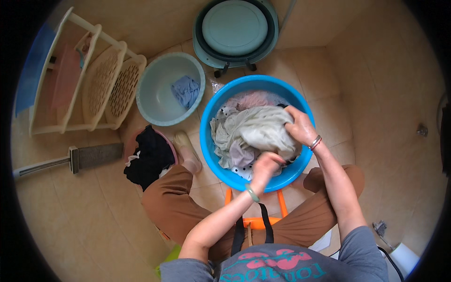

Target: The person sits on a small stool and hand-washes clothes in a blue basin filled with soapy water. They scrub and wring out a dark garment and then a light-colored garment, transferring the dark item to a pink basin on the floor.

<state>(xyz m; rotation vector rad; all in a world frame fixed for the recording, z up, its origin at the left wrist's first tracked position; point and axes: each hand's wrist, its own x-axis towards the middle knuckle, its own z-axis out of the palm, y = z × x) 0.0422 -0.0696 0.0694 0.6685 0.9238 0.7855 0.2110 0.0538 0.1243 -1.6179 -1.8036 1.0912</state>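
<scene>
Pale grey-white crumpled cloth (263,129) lies bunched in the round bright-blue plastic tub (205,134). Right hand (300,126) at the tub's 3 o'clock, fingers curled, gripping the cloth's edge. Left hand (268,166) at 5 o'clock, motion-blurred; can't tell if its fingers hold anything. Step in hand reads as hand-scrubbing; next move probably calls for a firm 2-hand hold. Round pale-green plastic basin (157,101) at the tub's 10 o'clock carries 1 light-blue cloth (185,91).
</scene>
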